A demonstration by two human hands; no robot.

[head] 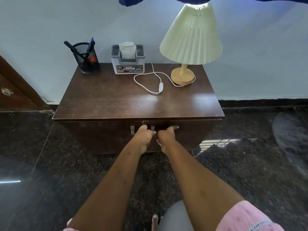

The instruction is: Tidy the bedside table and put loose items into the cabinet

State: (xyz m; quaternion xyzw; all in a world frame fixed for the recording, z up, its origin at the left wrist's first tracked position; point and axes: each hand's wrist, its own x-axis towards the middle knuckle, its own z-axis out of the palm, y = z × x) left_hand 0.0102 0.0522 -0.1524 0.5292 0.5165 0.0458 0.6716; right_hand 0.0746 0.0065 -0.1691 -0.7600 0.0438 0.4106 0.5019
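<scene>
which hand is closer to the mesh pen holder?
Left. The left hand is at the cabinet front, below-right of the pen holder; the right hand sits beside it, farther right.

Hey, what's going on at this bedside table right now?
A person reaches with both hands to the front of the cabinet under the bedside table. The left hand and right hand are at the metal door handles, and the doors look closed. Whether either hand grips a handle is unclear. On top stand a pen holder, a tissue box and a lamp, its cord lying looped.
</scene>
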